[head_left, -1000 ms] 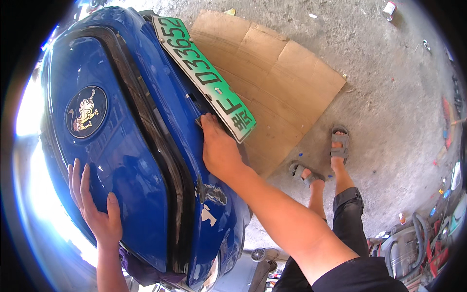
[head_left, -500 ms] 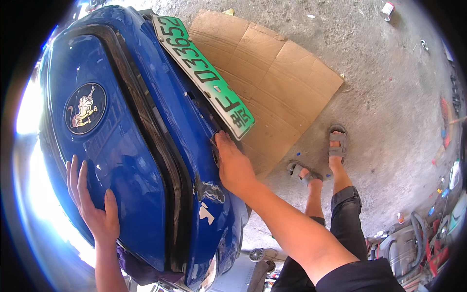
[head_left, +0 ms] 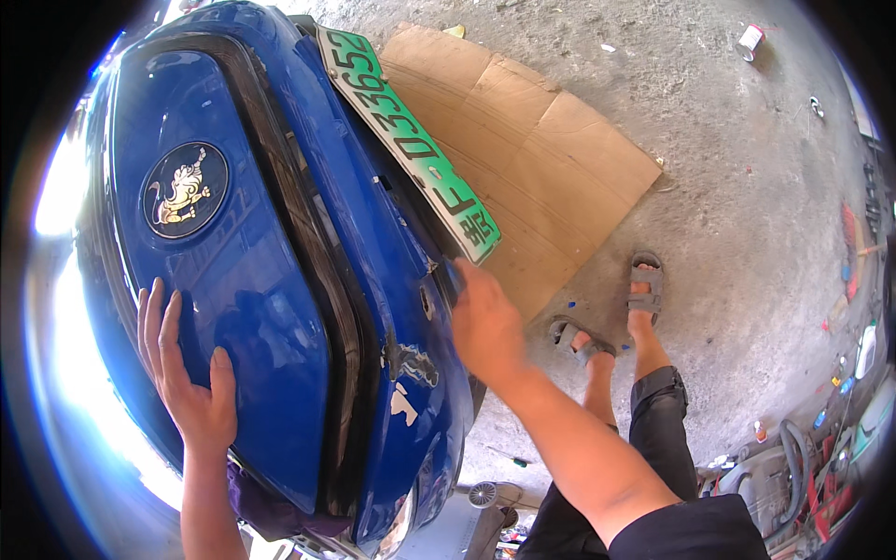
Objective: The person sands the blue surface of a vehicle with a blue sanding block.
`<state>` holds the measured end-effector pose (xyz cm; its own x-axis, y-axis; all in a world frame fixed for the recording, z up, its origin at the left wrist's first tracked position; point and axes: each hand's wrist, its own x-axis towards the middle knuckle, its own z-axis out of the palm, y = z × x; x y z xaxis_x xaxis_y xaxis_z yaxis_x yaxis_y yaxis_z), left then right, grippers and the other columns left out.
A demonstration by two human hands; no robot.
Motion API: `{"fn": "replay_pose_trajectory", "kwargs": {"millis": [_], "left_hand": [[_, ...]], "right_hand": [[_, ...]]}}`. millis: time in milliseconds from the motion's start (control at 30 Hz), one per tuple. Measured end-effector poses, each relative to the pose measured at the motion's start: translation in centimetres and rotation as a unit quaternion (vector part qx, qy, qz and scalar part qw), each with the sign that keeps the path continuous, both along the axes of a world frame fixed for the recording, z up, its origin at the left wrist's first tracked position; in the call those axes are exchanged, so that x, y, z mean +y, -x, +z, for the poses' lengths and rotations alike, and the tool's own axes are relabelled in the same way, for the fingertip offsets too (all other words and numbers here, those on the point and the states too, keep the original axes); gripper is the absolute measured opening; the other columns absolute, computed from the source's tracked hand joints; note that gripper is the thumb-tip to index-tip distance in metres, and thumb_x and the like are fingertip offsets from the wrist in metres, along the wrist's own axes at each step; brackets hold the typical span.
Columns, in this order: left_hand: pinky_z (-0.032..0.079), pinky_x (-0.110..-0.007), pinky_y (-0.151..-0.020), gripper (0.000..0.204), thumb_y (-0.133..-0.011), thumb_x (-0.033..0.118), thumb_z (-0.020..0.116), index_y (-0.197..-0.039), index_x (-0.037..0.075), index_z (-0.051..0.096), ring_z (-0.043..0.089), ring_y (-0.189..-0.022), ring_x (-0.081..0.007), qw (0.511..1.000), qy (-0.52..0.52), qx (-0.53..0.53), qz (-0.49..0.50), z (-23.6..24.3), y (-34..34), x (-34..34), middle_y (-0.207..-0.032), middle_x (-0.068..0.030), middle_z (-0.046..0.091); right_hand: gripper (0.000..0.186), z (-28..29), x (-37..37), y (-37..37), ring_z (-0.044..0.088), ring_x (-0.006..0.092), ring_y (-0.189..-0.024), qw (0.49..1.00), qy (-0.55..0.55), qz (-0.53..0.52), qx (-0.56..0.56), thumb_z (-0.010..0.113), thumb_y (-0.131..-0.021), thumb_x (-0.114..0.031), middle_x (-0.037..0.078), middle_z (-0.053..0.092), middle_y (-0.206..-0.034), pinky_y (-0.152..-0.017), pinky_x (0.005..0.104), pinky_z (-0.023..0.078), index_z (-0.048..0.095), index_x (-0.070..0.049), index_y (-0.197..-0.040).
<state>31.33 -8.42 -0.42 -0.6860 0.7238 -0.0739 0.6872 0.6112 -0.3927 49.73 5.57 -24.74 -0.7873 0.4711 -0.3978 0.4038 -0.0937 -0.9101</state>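
Observation:
A blue car front fills the left side, with a round dark badge (head_left: 185,190) on its hood (head_left: 252,327). My left hand (head_left: 191,378) lies flat on the hood below the badge, fingers stretched out. By the bumper (head_left: 411,308), just under the lower corner of the green-and-white licence plate (head_left: 420,149), my right hand (head_left: 490,322) is closed, its fingers curled and slightly blurred. What it grips, if anything, is hidden. An opening (head_left: 427,303) shows in the bumper beside it. Chipped paint and a grey scuffed patch (head_left: 411,364) mark the bumper corner.
A flat cardboard sheet (head_left: 541,159) lies on the concrete floor beyond the plate. Dark purple cloth (head_left: 271,504) hangs near my left wrist. A can (head_left: 749,43) lies at the far right. Equipment with a hose (head_left: 793,467) and bottles crowds the right edge.
My right hand has pulled back to the right from the bumper opening, uncovering it, and its fingers have curled. My left hand stays on the hood. The view has shifted slightly.

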Motion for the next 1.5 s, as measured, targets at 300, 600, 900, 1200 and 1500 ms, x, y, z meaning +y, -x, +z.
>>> {"fn": "replay_pose_trajectory", "kwargs": {"millis": [300,600,900,1200,1500], "left_hand": [[0.024,-0.056,-0.115,0.055,-0.090,0.041,0.054,-0.138,0.015,0.049,0.031,-0.142,-0.0343,1.000,-0.019,-0.008,0.006,0.0,0.1,0.0,-0.148,-0.0127,0.042],[0.023,-0.055,-0.115,0.059,-0.091,0.050,0.049,-0.139,0.015,0.048,0.030,-0.143,-0.0334,1.000,-0.016,-0.004,0.011,-0.1,0.2,-0.5,-0.150,-0.0119,0.041],[0.025,-0.055,-0.115,0.054,-0.086,0.032,0.055,-0.135,0.012,0.051,0.032,-0.141,-0.0354,0.999,-0.024,-0.016,0.016,0.0,0.0,0.0,-0.147,-0.0138,0.044],[0.023,-0.057,-0.115,0.058,-0.086,0.042,0.053,-0.139,0.018,0.049,0.030,-0.143,-0.0328,1.000,-0.007,0.007,0.018,-0.1,0.3,-0.5,-0.150,-0.0104,0.040],[0.023,-0.057,-0.115,0.059,-0.086,0.042,0.053,-0.139,0.018,0.049,0.030,-0.143,-0.0329,1.000,-0.004,0.005,0.020,-0.2,0.2,-0.2,-0.150,-0.0105,0.040]], "right_hand": [[0.050,1.0,3.9,3.6,0.061,0.0407,-0.095,0.997,-0.070,0.021,0.035,0.052,-0.085,0.001,0.023,0.057,-0.109,-0.082,0.0450,0.051,0.050,-0.008,-0.134],[0.040,-0.5,0.3,6.9,0.059,0.0272,-0.088,0.942,-0.310,0.112,0.063,0.055,-0.083,-0.003,0.013,0.050,-0.098,-0.071,0.0342,0.054,0.058,0.002,-0.123],[0.045,-0.2,0.0,7.7,0.061,0.0323,-0.093,0.929,-0.317,0.191,-0.020,0.053,-0.086,-0.002,0.016,0.050,-0.102,-0.074,0.0374,0.054,0.052,0.003,-0.130],[0.043,-1.5,-0.1,8.5,0.060,0.0310,-0.092,0.923,-0.331,0.196,0.027,0.051,-0.088,-0.005,0.016,0.050,-0.101,-0.074,0.0377,0.054,0.051,0.006,-0.130],[0.042,-1.7,0.3,9.4,0.059,0.0318,-0.092,0.924,-0.337,0.181,0.015,0.050,-0.089,-0.005,0.017,0.051,-0.101,-0.074,0.0385,0.054,0.051,0.005,-0.129]]}}
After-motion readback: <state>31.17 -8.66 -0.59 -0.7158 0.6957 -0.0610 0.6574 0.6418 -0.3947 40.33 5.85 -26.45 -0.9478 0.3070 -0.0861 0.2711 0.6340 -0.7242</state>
